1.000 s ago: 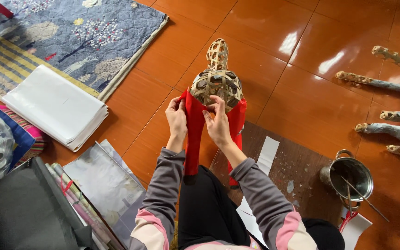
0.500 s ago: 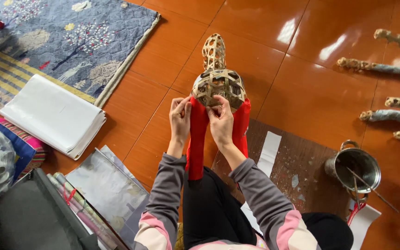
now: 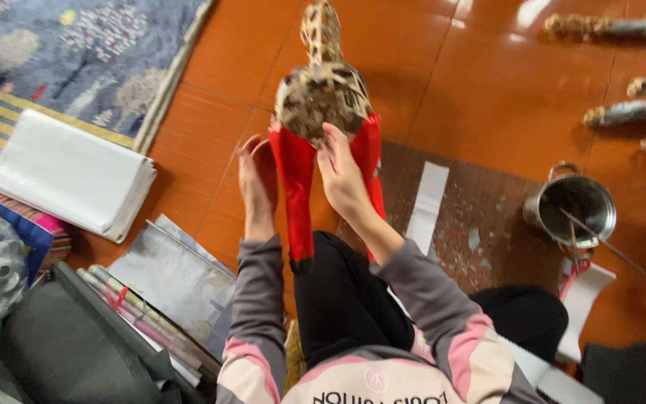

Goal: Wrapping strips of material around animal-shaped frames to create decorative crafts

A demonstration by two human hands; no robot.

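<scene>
Counting from the head camera, I am seeing one woven figure [image 3: 323, 93], patterned tan and dark, with a long neck pointing away and two red-wrapped legs [image 3: 294, 187] stretching back toward the person's lap. It is being held up over the orange tiled floor [image 3: 457, 82], just in front of the knees.

Two hands are working on it. The right hand [image 3: 342, 176] is lying along the figure's underside between the red legs, fingers extended and pressing against the woven body. The left hand [image 3: 257, 179] is sitting just beside the left red leg, fingers loosely spread; I cannot tell whether it is touching the leg.

Around it:
- one steel pot [image 3: 571, 209] with a thin stick leaning in it, at the right;
- one dark mat [image 3: 480, 209] under the pot, carrying a white paper strip [image 3: 428, 198];
- four rough grey-tan limb pieces [image 3: 637, 112] lying well apart at upper right, partly cut off by the edge;
- one stack of white sheets [image 3: 69, 176] at the left;
- one patterned blue rug [image 3: 76, 67] beyond it;
- a grey sheet [image 3: 177, 277] and rolled papers [image 3: 143, 318] near the left elbow.

The whole frame is blurring with motion, so the weave detail is hard to make out. The arms are hiding the lower part of the right red leg.
</scene>
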